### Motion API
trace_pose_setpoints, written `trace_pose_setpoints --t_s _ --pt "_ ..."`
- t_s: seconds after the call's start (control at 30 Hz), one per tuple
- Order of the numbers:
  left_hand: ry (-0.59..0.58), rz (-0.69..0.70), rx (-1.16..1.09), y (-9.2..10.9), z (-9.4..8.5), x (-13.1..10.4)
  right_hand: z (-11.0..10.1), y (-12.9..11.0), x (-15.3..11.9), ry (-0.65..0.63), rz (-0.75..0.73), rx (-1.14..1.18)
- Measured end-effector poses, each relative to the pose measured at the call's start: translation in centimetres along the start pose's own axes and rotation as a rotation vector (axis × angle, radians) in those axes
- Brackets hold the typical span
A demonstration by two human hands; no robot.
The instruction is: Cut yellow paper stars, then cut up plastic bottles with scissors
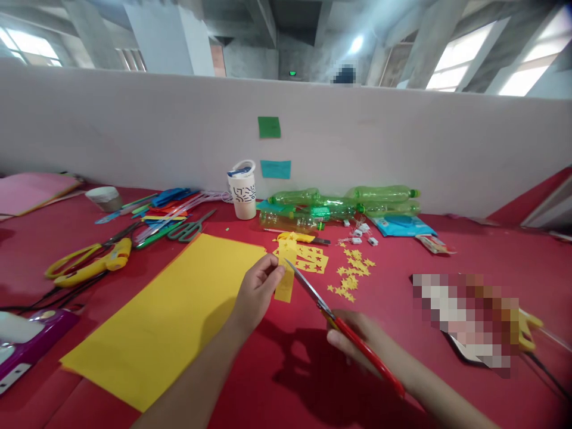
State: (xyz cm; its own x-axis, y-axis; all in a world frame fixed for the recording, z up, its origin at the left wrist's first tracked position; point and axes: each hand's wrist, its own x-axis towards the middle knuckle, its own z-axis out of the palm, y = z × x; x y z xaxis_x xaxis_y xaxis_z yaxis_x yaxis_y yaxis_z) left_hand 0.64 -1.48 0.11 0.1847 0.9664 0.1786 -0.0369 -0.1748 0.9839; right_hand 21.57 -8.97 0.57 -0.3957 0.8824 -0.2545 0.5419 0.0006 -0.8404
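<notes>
Between the thumb and fingers of my left hand [259, 289] is a narrow yellow paper strip [284, 291], held upright above the table. My right hand [364, 333] grips red-handled scissors [313, 293], their blade tips touching or just beside the strip's right edge. Whether the blades have paper between them I cannot tell. Behind the strip lie yellow paper scraps with star-shaped holes [313, 259]. To their right is a loose pile of small yellow paper stars [351, 275]. Large yellow sheets [179, 304] lie left of my left hand.
Green plastic bottles [384, 194] and a patterned white cup [243, 196] stand or lie by the white partition [134, 125]. Yellow-handled tools [96, 262], green scissors [190, 229] and a purple power strip [38, 342] are at left. A yellow-handled cutter [304, 238] lies behind the scraps.
</notes>
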Motion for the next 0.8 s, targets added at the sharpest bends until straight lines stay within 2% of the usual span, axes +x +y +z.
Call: trace_pose_setpoints --t_s 0.43,0.67,0.8 --pt "-0.009 -0.06 -0.158 0.4 0.2 -0.1 0.8 -0.8 -0.2 -0.024 0.102 0.265" --pt "0.018 -0.071 -0.208 0.2 0.5 -0.2 1.4 0.4 0.0 0.008 0.075 0.28" --pt "0.007 -0.091 -0.236 0.2 0.5 -0.2 1.0 -0.2 -0.1 -0.026 0.08 0.284"
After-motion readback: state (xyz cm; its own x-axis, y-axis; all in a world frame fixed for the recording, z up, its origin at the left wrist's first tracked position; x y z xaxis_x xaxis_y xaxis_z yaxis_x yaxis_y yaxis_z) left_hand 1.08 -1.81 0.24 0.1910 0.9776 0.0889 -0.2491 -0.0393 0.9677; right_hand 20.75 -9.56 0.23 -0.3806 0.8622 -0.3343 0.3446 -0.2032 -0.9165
